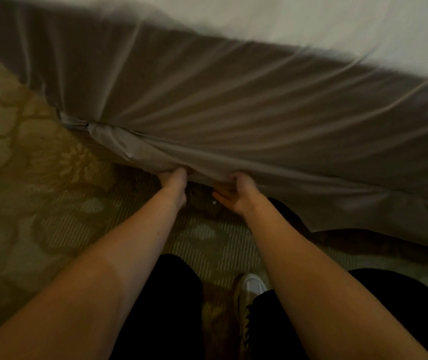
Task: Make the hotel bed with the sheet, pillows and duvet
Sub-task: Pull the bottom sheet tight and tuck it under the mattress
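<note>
A white sheet [233, 105] drapes over the side of the bed and hangs down in tight diagonal folds. My left hand [173, 185] grips the sheet's lower edge at the bottom of the bed side, fingers tucked under the cloth. My right hand [236, 193] holds the same edge a hand's width to the right, fingertips hidden in the fabric. A bunched corner of the sheet [96, 128] is gathered at the left. The bed's top [311, 19] shows bright at the upper right. No pillows or duvet are in view.
Patterned green-beige carpet [25, 165] covers the floor to the left and below. My dark trousers and a light shoe [249, 289] stand close to the bed. A loose flap of sheet [389, 216] hangs to the floor at the right.
</note>
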`<action>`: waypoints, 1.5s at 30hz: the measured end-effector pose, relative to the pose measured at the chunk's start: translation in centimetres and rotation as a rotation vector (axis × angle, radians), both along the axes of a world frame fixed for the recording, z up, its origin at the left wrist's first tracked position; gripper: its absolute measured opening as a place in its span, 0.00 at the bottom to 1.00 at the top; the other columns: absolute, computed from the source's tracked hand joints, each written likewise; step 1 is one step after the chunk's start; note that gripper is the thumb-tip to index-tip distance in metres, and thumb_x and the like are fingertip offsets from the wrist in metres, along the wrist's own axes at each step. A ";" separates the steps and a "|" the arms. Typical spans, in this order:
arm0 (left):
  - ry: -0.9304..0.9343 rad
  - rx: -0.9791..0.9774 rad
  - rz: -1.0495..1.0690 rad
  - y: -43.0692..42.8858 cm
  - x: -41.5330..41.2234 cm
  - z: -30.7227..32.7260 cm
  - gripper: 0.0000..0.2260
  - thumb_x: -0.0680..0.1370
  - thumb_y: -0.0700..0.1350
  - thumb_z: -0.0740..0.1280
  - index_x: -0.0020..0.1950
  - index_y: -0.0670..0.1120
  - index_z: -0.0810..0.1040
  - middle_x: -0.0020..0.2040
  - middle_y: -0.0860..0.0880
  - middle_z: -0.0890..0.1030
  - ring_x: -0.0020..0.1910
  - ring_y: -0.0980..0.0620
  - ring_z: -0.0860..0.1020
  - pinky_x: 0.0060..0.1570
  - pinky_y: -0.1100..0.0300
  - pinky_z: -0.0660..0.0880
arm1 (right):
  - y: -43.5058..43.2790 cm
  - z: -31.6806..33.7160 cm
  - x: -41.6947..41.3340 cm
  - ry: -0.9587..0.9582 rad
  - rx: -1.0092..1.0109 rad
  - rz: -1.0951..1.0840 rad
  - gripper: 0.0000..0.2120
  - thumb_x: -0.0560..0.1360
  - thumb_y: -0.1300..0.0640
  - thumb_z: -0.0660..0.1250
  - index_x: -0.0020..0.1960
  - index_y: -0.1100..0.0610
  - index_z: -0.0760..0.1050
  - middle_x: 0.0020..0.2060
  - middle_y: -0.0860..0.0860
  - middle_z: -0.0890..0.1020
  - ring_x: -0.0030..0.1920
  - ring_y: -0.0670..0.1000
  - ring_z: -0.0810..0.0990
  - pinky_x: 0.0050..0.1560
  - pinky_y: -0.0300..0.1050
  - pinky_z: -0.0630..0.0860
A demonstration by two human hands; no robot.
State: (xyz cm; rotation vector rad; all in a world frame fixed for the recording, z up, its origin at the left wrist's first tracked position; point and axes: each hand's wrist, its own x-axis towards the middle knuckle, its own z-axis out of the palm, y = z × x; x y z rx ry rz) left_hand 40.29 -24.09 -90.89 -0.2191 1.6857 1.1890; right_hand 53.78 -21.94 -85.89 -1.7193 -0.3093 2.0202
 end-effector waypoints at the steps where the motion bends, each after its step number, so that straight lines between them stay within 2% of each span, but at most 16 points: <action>1: -0.012 -0.005 0.029 0.4 -0.3 -0.8 0.36 0.72 0.45 0.70 0.76 0.49 0.57 0.70 0.47 0.69 0.66 0.43 0.70 0.67 0.46 0.68 | -0.1 -0.2 -0.1 0.000 -0.001 0.011 0.13 0.81 0.56 0.57 0.64 0.56 0.68 0.59 0.59 0.75 0.60 0.58 0.77 0.50 0.52 0.76; 5: -0.012 -0.080 0.178 1.4 -1.1 -2.4 0.38 0.71 0.49 0.70 0.76 0.49 0.53 0.70 0.44 0.69 0.63 0.41 0.72 0.62 0.42 0.71 | 0.0 -0.7 -0.2 0.015 -0.011 -0.001 0.04 0.81 0.56 0.57 0.54 0.55 0.68 0.47 0.57 0.74 0.56 0.57 0.76 0.53 0.52 0.75; 8: 0.005 -0.056 0.282 2.3 -1.8 -1.4 0.37 0.76 0.48 0.68 0.77 0.48 0.48 0.73 0.42 0.64 0.68 0.42 0.68 0.66 0.44 0.68 | 0.1 -0.9 -0.5 0.024 -0.019 0.009 0.05 0.81 0.57 0.56 0.55 0.56 0.68 0.51 0.57 0.75 0.62 0.58 0.76 0.53 0.53 0.74; 11: -0.029 -0.056 0.240 3.7 -4.8 -8.3 0.46 0.62 0.54 0.78 0.74 0.53 0.57 0.68 0.43 0.71 0.60 0.38 0.75 0.53 0.34 0.73 | 0.0 -0.8 -0.6 0.030 -0.027 0.013 0.05 0.81 0.58 0.55 0.49 0.56 0.69 0.44 0.55 0.75 0.59 0.57 0.76 0.53 0.53 0.73; 14: -0.087 -0.080 0.190 4.9 -6.7 -16.6 0.47 0.48 0.54 0.81 0.66 0.52 0.70 0.61 0.44 0.79 0.52 0.40 0.80 0.46 0.38 0.78 | 0.2 -0.7 -0.4 0.038 -0.017 0.003 0.06 0.81 0.58 0.56 0.45 0.54 0.67 0.42 0.54 0.73 0.57 0.57 0.78 0.53 0.53 0.74; 18: -0.081 -0.050 0.065 1.2 -1.2 -3.1 0.25 0.71 0.48 0.72 0.66 0.47 0.72 0.59 0.46 0.79 0.56 0.45 0.78 0.57 0.47 0.76 | 0.0 -0.6 0.0 0.012 -0.035 0.005 0.06 0.81 0.57 0.58 0.56 0.56 0.68 0.47 0.56 0.76 0.63 0.58 0.76 0.53 0.52 0.75; 20: -0.114 0.006 0.063 0.9 0.2 -0.9 0.20 0.76 0.44 0.69 0.67 0.45 0.72 0.59 0.45 0.79 0.57 0.45 0.78 0.58 0.47 0.76 | -0.1 -0.5 0.1 0.006 -0.047 0.026 0.11 0.81 0.55 0.58 0.61 0.56 0.68 0.50 0.57 0.77 0.55 0.57 0.80 0.47 0.50 0.78; 22: -0.145 0.089 0.069 1.4 0.6 -0.9 0.19 0.75 0.44 0.69 0.66 0.45 0.72 0.57 0.45 0.80 0.55 0.46 0.79 0.57 0.48 0.76 | -0.3 -0.6 0.1 -0.010 -0.067 0.038 0.15 0.80 0.52 0.60 0.65 0.56 0.69 0.50 0.57 0.78 0.43 0.54 0.79 0.32 0.45 0.80; 25: -0.052 0.048 0.063 3.5 -1.6 -8.2 0.35 0.60 0.52 0.78 0.65 0.51 0.72 0.60 0.47 0.79 0.54 0.44 0.79 0.53 0.44 0.78 | -0.6 -0.5 0.2 -0.047 -0.091 0.018 0.20 0.80 0.51 0.61 0.69 0.57 0.68 0.61 0.59 0.76 0.38 0.54 0.78 0.22 0.41 0.77; 27: 0.001 -0.070 0.058 4.9 -4.3 -14.3 0.51 0.45 0.56 0.79 0.66 0.54 0.67 0.61 0.47 0.76 0.54 0.42 0.78 0.50 0.38 0.76 | -0.7 -0.4 0.3 -0.044 -0.074 0.009 0.20 0.80 0.51 0.61 0.69 0.57 0.67 0.62 0.60 0.76 0.38 0.54 0.79 0.22 0.41 0.77; 29: 0.098 -0.162 0.128 5.6 -7.0 -18.7 0.57 0.39 0.59 0.77 0.67 0.59 0.62 0.62 0.48 0.73 0.53 0.40 0.76 0.51 0.35 0.74 | -0.8 -0.2 0.4 -0.029 -0.041 0.000 0.18 0.81 0.51 0.60 0.68 0.56 0.67 0.59 0.60 0.77 0.38 0.54 0.79 0.22 0.42 0.78; 32: 0.105 -0.103 0.215 5.7 -9.7 -20.7 0.51 0.43 0.63 0.78 0.66 0.62 0.68 0.63 0.49 0.76 0.53 0.43 0.77 0.49 0.39 0.75 | -0.9 0.0 0.6 -0.010 -0.014 -0.008 0.15 0.82 0.53 0.58 0.67 0.55 0.67 0.56 0.60 0.78 0.39 0.53 0.79 0.24 0.43 0.78; 34: 0.068 -0.031 0.253 4.9 -8.4 -16.6 0.49 0.48 0.58 0.78 0.68 0.56 0.67 0.62 0.47 0.77 0.52 0.43 0.78 0.48 0.40 0.77 | -0.9 0.2 0.6 0.009 0.000 -0.006 0.15 0.82 0.54 0.58 0.68 0.56 0.68 0.50 0.58 0.79 0.39 0.53 0.79 0.26 0.43 0.79; 36: 0.059 0.047 0.226 2.1 -4.3 -4.9 0.43 0.57 0.51 0.78 0.69 0.47 0.67 0.63 0.47 0.77 0.55 0.45 0.78 0.54 0.46 0.78 | -0.8 0.0 0.4 0.001 0.001 -0.005 0.17 0.81 0.54 0.59 0.69 0.57 0.68 0.47 0.57 0.78 0.40 0.52 0.80 0.28 0.43 0.80; 38: 0.080 0.080 0.254 -0.2 -1.5 1.5 0.32 0.69 0.45 0.75 0.70 0.40 0.67 0.63 0.44 0.76 0.59 0.45 0.76 0.60 0.49 0.75 | -0.7 -0.2 0.0 -0.023 0.002 -0.008 0.19 0.81 0.54 0.60 0.70 0.57 0.67 0.48 0.57 0.78 0.40 0.52 0.81 0.28 0.42 0.79; 45: 0.135 -0.013 0.203 -0.8 -1.2 2.4 0.21 0.77 0.43 0.66 0.70 0.40 0.69 0.65 0.42 0.76 0.62 0.43 0.75 0.63 0.49 0.73 | -0.6 -0.7 0.2 -0.020 -0.005 -0.035 0.19 0.80 0.53 0.60 0.69 0.57 0.66 0.50 0.57 0.78 0.41 0.52 0.81 0.33 0.45 0.78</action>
